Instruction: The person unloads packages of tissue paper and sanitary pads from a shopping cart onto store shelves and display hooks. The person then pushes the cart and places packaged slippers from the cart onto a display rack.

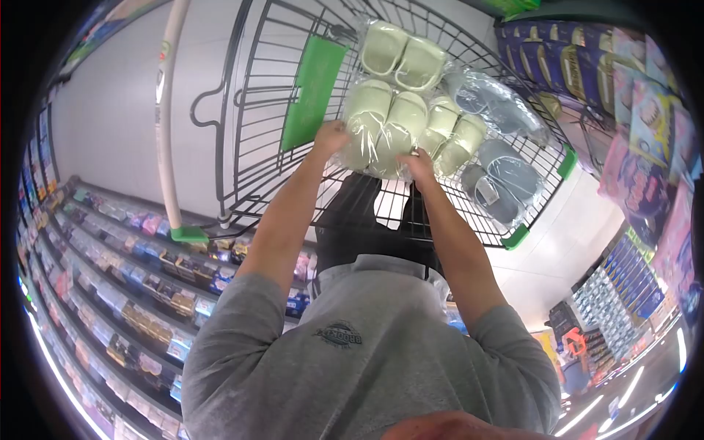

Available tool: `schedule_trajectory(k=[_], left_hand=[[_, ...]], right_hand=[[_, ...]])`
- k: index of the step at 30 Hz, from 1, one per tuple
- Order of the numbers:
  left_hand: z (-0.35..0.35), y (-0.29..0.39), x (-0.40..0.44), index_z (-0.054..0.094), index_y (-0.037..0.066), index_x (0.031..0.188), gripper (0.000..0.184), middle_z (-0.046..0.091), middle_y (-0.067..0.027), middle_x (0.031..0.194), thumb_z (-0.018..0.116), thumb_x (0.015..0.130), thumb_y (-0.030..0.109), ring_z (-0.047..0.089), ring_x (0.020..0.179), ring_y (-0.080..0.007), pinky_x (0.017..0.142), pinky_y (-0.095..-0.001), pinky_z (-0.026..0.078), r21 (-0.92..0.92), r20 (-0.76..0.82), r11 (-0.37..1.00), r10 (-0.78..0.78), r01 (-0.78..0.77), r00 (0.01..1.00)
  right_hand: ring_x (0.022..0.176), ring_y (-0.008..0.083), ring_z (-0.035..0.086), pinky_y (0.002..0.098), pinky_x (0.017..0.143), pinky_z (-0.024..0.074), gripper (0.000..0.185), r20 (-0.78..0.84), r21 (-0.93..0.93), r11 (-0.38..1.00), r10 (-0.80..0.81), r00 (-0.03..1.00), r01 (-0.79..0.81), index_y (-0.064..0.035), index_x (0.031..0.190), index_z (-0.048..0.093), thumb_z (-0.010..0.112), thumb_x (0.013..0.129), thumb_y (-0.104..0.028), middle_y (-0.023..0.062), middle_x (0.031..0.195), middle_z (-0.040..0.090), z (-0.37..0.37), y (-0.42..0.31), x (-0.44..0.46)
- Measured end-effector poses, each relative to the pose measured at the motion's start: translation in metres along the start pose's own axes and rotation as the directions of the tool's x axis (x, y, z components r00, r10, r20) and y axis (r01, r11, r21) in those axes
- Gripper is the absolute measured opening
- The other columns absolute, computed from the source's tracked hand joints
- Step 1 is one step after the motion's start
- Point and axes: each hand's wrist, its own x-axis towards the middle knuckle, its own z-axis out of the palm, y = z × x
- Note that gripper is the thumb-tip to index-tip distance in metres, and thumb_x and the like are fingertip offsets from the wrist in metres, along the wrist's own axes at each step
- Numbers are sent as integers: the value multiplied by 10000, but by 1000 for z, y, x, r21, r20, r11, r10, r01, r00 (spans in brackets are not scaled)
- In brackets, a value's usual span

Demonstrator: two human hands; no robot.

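Observation:
A pair of pale green slippers (386, 121) in a clear plastic bag lies at the near side of the shopping cart (257, 136). My left hand (334, 138) grips the bag at its left edge, fingers partly hidden behind the plastic. On the near right edge, my right hand (419, 164) pinches the same bag. Beyond it is another bagged pale green pair (403, 56), and a third green pair (456, 135) sits to the right. Two bagged grey-blue pairs, one farther back (490, 101) and one nearer (504, 180), rest at the cart's right end.
A green panel (314, 92) is fixed inside the cart's left part. Left and below run shelves (139, 293) full of small packaged goods. Purple and pink packages (638, 161) hang or stand at the right. A white bar (163, 117) stands left of the basket.

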Motion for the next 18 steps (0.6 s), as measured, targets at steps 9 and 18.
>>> schedule_trajectory(k=[9,18], left_hand=[[-50,62,-128,306,-42,1397,771,529,-233,1219,699,737,29,560,1106,-343,852,-475,513,-708,183,694,0,132,983],[-14,146,-283,557,-47,1166,394,640,-136,1092,642,788,24,643,932,-214,822,-338,519,-786,173,609,380,-105,909]], right_hand=[[1140,257,552,343,923,448,756,-21,-66,996,-56,998,54,43,1318,478,778,718,-306,171,1226,583,-38,-57,-124],[1066,239,602,347,755,547,932,216,448,830,-462,860,333,21,1464,187,771,753,-126,193,1269,528,-148,-77,-295]])
